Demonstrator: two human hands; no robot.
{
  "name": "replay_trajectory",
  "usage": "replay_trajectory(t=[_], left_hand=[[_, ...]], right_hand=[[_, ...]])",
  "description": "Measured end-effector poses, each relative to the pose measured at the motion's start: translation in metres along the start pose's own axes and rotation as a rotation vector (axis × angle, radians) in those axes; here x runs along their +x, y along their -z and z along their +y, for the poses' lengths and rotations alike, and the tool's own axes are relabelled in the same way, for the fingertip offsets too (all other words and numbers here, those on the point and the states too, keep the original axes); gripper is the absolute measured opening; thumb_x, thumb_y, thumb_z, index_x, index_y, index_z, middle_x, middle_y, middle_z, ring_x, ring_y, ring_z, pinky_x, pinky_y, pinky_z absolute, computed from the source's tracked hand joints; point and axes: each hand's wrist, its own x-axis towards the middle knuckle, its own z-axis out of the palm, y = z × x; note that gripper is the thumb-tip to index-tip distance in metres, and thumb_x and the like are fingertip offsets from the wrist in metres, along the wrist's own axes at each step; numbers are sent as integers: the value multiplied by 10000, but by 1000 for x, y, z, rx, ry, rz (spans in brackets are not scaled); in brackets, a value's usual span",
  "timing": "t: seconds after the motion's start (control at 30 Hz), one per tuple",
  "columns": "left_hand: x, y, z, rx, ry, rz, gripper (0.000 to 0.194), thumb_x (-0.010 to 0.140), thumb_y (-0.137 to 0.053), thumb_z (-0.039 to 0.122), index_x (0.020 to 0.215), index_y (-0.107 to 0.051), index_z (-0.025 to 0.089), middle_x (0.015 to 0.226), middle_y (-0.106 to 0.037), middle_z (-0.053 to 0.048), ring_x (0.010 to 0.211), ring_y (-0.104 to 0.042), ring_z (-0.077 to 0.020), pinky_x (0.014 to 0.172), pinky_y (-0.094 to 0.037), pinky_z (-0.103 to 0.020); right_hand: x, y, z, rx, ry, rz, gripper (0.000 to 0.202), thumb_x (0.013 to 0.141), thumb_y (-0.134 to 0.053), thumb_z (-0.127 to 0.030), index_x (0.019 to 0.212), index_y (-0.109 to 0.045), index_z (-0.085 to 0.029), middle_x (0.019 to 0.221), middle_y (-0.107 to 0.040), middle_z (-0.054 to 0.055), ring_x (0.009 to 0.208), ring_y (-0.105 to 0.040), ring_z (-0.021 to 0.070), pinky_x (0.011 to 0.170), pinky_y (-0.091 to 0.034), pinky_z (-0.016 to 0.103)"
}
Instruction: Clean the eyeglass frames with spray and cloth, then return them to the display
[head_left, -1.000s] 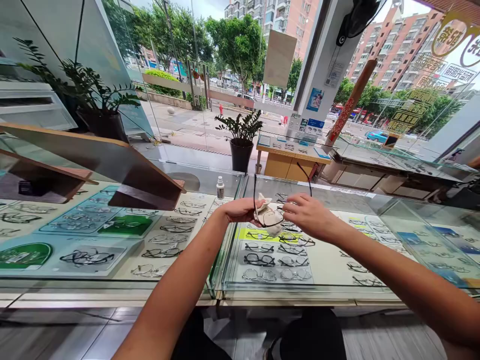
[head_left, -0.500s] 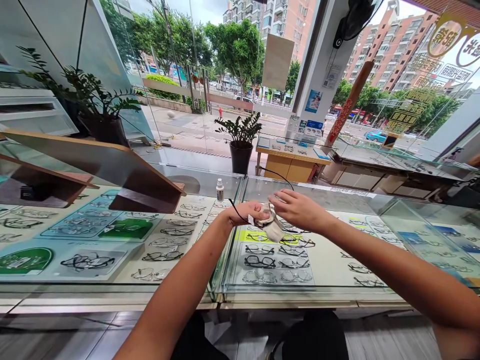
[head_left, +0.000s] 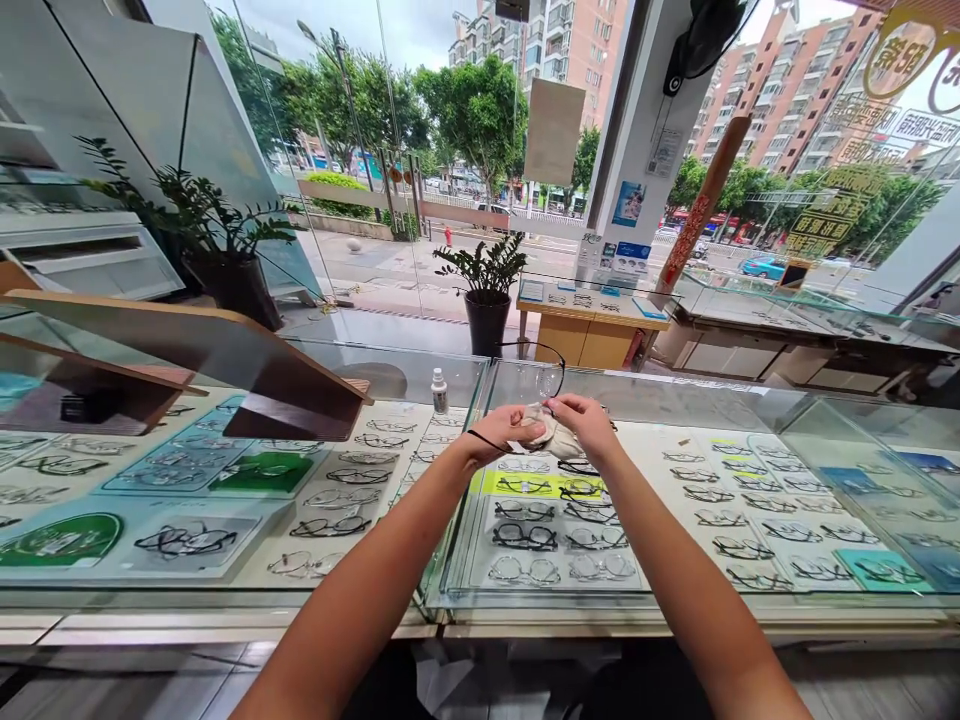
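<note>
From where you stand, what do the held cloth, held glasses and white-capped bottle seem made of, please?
Cloth: matte, soft fabric, from its folds. Glasses: plastic or metal, thin and dark; finish unclear. Bottle: probably smooth plastic, by its opaque white cap.

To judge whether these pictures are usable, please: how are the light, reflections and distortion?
Head view: bright sky, dimmer floor; head view: pale reflections in the glass counter, held glasses dark but readable; head view: the pillar leans, probably lens distortion.

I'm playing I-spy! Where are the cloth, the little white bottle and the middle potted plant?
Cloth (head_left: 562, 439): head view, on its crumpled folds.
White bottle (head_left: 440, 394): head view, on its body.
Middle potted plant (head_left: 487, 318): head view, on its dark pot.
</note>
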Motion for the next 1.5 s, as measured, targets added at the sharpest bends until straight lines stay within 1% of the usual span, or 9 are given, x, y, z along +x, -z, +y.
replay_trajectory(t=[0.17,0.3,0.47,0.7,0.9,1.03,1.17,1.37,1.5], left_hand=[[2,-4,-4,2,72,8,510,609,-1007,397,936,-744,106,794,-675,-35,667,-542,-107,624,-343,-238],[4,-8,-11,-18,153,41,459,654,-982,438,841,-725,108,741,-659,-34,636,-537,-111,601,-331,-245],[6,-13,-16,-105,90,41,494,649,-985,476,776,-690,99,695,-606,-16,618,-514,-98,598,-342,-241],[14,-9,-19,-159,26,218,463,686,-964,476,763,-706,99,637,-539,17,539,-400,-53,517,-292,-224],[7,-11,-7,-150,42,122,475,599,-1015,324,931,-778,81,718,-653,-30,603,-527,-78,560,-354,-213],[5,-18,-7,-72,54,230,548,533,-1038,319,965,-788,91,736,-682,-26,608,-558,-83,581,-383,-212],[9,-23,-15,-92,16,325,550,605,-1002,470,945,-784,97,787,-695,-44,642,-587,-103,619,-433,-238],[7,-16,-14,-67,70,162,500,748,-909,557,877,-764,97,754,-664,-41,627,-545,-89,610,-430,-228],[5,-11,-13,-32,162,121,494,784,-877,575,903,-785,104,809,-719,-79,691,-625,-130,688,-533,-270]], right_hand=[[0,8,20,91,27,19,421,682,-905,-592,758,-743,-211,807,-737,11,731,-596,166,720,-470,304],[0,15,29,46,101,29,366,750,-872,-562,767,-729,-226,894,-727,16,842,-614,185,803,-483,311],[0,13,35,76,101,-1,345,793,-858,-547,807,-732,-226,841,-673,-5,772,-571,162,743,-461,288],[1,15,32,138,32,-12,397,739,-883,-588,808,-734,-226,939,-749,32,859,-634,196,830,-513,330],[-1,15,27,103,84,22,400,743,-874,-584,742,-706,-221,945,-720,32,880,-627,197,825,-512,325],[-4,11,27,80,74,-3,384,768,-853,-591,773,-716,-233,866,-681,5,785,-593,171,736,-482,299],[-5,10,25,125,47,-11,394,760,-863,-587,777,-703,-227,827,-672,-2,753,-578,166,713,-467,298],[-6,11,21,160,46,22,385,728,-884,-571,790,-719,-229,908,-731,19,811,-610,189,788,-502,333],[-4,16,19,95,88,95,363,755,-846,-579,802,-747,-233,857,-717,16,844,-599,200,818,-493,341]])
